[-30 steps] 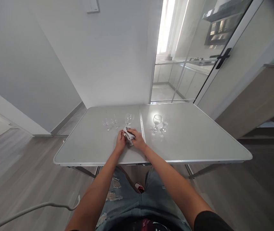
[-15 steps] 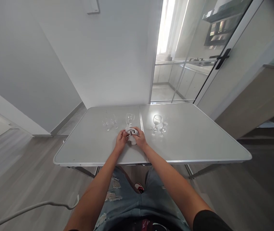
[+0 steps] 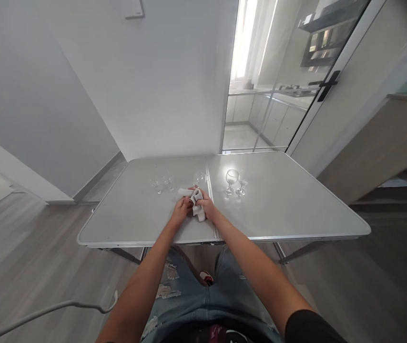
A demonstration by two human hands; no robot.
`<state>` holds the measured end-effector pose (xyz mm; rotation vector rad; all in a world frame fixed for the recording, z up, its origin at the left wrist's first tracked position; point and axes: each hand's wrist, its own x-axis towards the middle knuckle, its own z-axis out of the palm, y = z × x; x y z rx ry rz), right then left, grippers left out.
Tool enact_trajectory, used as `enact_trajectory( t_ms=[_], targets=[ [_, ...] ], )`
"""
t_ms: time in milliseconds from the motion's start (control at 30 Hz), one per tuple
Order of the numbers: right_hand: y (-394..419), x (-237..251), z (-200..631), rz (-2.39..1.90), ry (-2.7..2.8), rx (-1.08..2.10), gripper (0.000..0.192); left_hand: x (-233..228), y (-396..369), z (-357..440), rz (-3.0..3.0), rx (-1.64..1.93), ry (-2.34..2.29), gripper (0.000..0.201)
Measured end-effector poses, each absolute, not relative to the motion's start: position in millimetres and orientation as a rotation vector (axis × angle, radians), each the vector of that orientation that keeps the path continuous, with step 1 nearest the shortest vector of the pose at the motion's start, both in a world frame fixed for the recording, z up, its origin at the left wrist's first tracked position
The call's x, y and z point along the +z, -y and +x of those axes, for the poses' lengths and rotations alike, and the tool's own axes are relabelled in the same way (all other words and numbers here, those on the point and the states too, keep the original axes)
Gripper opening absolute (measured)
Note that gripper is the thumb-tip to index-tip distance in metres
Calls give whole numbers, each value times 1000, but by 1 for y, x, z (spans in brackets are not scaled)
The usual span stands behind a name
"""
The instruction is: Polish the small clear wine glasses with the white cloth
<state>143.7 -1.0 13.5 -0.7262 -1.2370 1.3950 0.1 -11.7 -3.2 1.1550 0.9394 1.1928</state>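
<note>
Both my hands meet at the middle of a grey folding table [image 3: 278,209]. My left hand [image 3: 181,209] and my right hand [image 3: 206,206] hold a small white cloth [image 3: 197,206] wrapped around the lower part of a clear stemmed glass [image 3: 199,179], whose bowl shows just above the cloth. Which hand grips the glass itself is hidden by the cloth. Two small clear glasses [image 3: 163,182] stand to the left. Two more stemmed glasses [image 3: 234,181] stand to the right of the table's centre seam.
The table's near edge [image 3: 225,238] lies just in front of my knees. A white wall is behind the table, and a glass door with a black handle [image 3: 327,85] stands at the back right. A white cable [image 3: 46,312] runs over the wooden floor at lower left.
The glass between my hands has tilted and shifted slightly right, and the cloth has been reworked around it, with one end now sticking out to the left. The other glasses have not moved.
</note>
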Motion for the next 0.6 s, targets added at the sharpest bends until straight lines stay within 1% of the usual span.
enact_trajectory(
  t_ms=[133,367,500,600],
  targets=[
    [1,13,144,-688,1211,1448,55,-7,11,0,1138,1193,-923,55],
    [-3,12,142,-635,1292,1320,33,-11,5,-4,1222,1304,-902,50],
    [-5,11,140,-654,1372,1213,40,-11,4,-7,1258,1369,-975,45],
    [-6,7,139,-720,1437,1096,38,-9,4,-8,1217,1384,-1005,45]
  ],
)
